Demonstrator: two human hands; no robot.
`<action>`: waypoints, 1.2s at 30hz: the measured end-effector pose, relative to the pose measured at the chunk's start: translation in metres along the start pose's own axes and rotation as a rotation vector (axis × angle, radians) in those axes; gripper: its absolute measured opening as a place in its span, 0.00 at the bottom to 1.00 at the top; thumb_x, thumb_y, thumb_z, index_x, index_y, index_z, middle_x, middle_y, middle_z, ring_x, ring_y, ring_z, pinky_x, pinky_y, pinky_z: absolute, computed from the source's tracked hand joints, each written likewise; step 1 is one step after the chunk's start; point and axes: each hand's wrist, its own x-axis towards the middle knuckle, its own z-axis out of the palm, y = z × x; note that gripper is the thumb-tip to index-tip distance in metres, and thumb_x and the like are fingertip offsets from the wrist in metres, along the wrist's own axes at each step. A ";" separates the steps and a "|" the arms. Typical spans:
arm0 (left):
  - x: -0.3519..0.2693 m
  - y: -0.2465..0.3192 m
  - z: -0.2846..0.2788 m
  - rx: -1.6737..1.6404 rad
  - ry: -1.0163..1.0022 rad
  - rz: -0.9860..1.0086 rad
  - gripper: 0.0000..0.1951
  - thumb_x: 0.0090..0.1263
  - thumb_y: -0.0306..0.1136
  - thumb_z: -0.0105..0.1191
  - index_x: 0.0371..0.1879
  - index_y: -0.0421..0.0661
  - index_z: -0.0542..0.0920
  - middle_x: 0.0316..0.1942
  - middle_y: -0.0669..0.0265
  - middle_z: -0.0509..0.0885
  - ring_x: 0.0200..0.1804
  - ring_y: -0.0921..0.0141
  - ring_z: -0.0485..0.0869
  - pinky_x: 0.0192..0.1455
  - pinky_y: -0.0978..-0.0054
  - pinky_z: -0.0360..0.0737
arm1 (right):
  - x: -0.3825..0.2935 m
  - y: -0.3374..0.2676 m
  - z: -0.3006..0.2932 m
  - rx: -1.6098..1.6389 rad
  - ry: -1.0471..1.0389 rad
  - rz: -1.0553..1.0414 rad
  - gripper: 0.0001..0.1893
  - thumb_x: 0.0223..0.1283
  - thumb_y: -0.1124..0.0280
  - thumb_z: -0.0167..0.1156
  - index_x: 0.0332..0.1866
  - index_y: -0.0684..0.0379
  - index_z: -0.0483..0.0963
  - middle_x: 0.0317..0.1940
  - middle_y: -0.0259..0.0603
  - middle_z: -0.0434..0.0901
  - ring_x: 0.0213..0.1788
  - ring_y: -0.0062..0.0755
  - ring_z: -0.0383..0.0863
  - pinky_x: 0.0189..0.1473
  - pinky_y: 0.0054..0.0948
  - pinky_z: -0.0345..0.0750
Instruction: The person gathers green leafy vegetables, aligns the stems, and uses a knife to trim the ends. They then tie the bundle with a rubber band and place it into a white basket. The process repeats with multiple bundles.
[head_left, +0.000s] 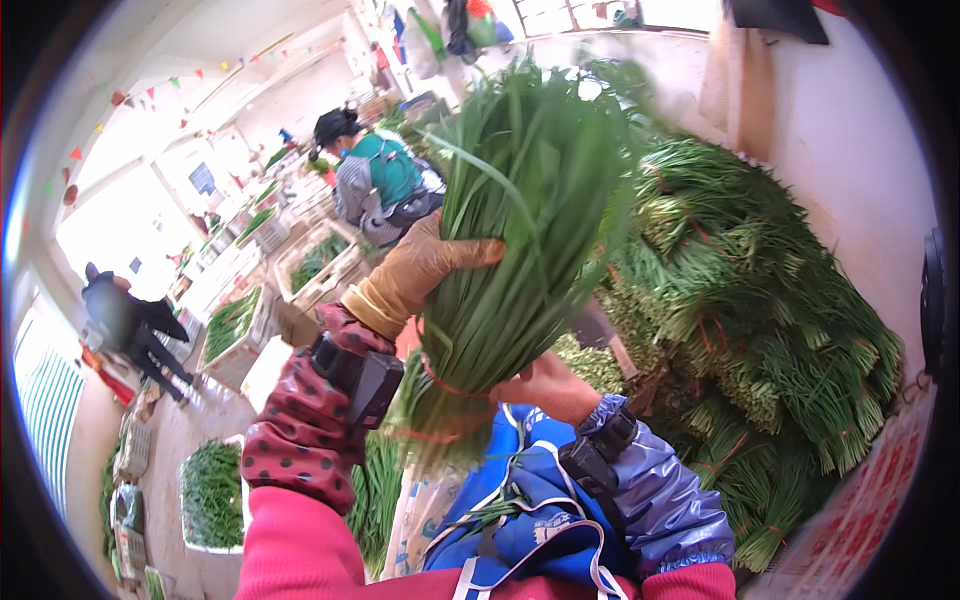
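Observation:
A large bundle of long green leaves, probably garlic chives (525, 217), is held up in front of me with the leaf ends pointing away. My left hand (420, 274), in a tan rubber glove, grips its left side, thumb across the leaves. A thin red band (450, 386) circles the bundle near its stalk end, and a blurred orange strand lies lower. The bare fingers of my right hand (551, 390) are closed at the band on the bundle's right side; the fingertips are partly hidden. Below is my blue apron (525, 487) with loose leaf bits on it.
Banded green bundles (720, 300) are heaped against the wall at right. A white crate of greens (214, 495) stands on the floor at left, with another filled crate (232, 326) beyond. One person (386, 176) sits ahead; another (135, 322) stands farther left.

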 end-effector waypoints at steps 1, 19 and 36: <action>-0.010 -0.001 -0.004 0.110 0.023 -0.029 0.32 0.60 0.38 0.73 0.62 0.41 0.77 0.53 0.65 0.86 0.52 0.70 0.84 0.60 0.68 0.80 | 0.001 0.007 0.002 0.054 0.082 0.023 0.34 0.54 0.74 0.73 0.67 0.64 0.68 0.57 0.40 0.79 0.58 0.28 0.77 0.63 0.32 0.75; -0.039 -0.201 0.057 0.305 0.114 -0.354 0.33 0.55 0.23 0.71 0.64 0.40 0.75 0.51 0.65 0.87 0.51 0.73 0.82 0.59 0.73 0.79 | -0.129 0.156 -0.045 0.840 0.743 0.260 0.22 0.62 0.74 0.67 0.61 0.64 0.74 0.55 0.43 0.82 0.57 0.37 0.82 0.63 0.38 0.79; -0.023 -0.200 0.065 0.113 0.176 -0.478 0.26 0.59 0.21 0.67 0.59 0.37 0.78 0.45 0.63 0.88 0.43 0.73 0.85 0.49 0.74 0.83 | -0.191 0.144 -0.090 0.369 0.564 0.636 0.23 0.66 0.68 0.65 0.62 0.66 0.70 0.51 0.44 0.82 0.48 0.37 0.85 0.48 0.36 0.85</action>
